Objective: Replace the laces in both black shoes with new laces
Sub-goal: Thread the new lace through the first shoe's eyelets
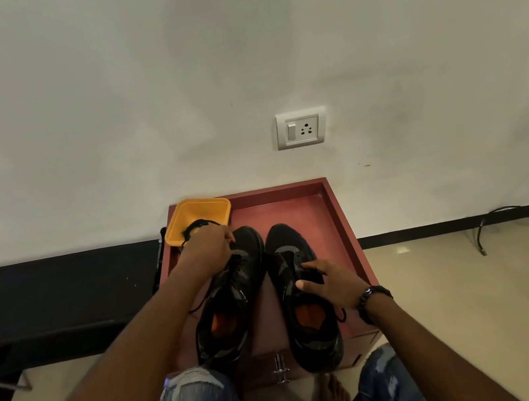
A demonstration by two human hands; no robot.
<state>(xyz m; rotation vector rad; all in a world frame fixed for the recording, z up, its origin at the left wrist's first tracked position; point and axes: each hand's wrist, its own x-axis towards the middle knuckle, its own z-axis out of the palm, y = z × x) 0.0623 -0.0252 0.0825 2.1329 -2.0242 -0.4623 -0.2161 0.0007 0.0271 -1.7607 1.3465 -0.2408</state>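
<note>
Left hand (210, 248) pinches black lace (198, 225) over left shoe (233, 295); right hand (333, 284), fingers spread, rests on right shoe (301, 298).

2 shoes (306, 297) sit side by side on the table (339, 223), a tub (188, 212) at its far-left corner.

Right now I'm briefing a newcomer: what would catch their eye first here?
Two black shoes with orange insoles sit side by side on a reddish-brown cabinet top: left shoe, right shoe. A yellow plastic tray stands at the back left corner, and a hand rests on each shoe.
</note>
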